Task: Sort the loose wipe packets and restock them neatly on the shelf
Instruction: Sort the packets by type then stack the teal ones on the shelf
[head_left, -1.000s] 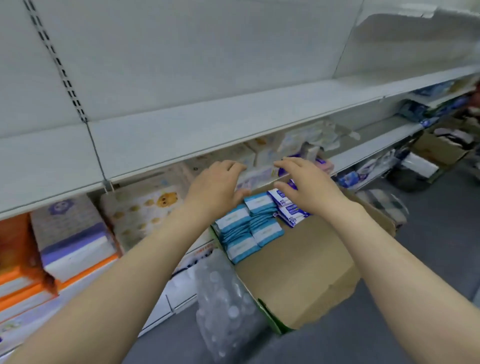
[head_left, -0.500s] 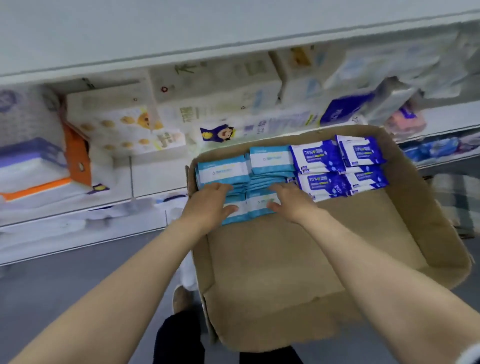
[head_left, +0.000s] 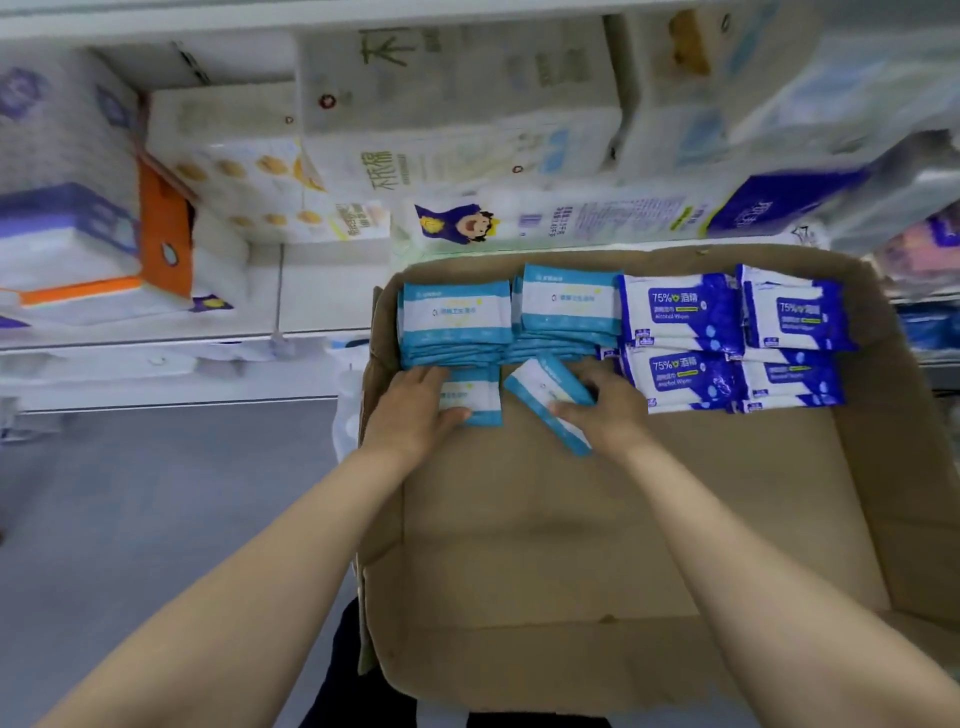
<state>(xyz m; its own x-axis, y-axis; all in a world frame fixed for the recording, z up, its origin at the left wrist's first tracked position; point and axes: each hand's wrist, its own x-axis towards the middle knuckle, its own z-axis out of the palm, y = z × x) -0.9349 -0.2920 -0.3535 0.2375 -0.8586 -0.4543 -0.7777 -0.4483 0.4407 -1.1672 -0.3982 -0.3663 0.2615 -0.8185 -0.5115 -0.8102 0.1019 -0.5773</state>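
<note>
An open cardboard box holds wipe packets along its far side. Two stacks of light-blue packets stand at the far left, and dark-blue alcohol wipe packets lie in rows to their right. My left hand holds a light-blue packet lying flat just in front of the left stack. My right hand pinches another light-blue packet, tilted and lifted at one end. Each hand covers part of its packet.
Behind the box a white shelf carries tissue packs and an orange box. More packs fill the shelf at the upper right. Grey floor lies left of the box. My legs show under the box's near edge.
My view dropped from the shelves to the box. Both hands came down onto the light-blue packets, and the right hand has since pulled one packet loose and tilted it.
</note>
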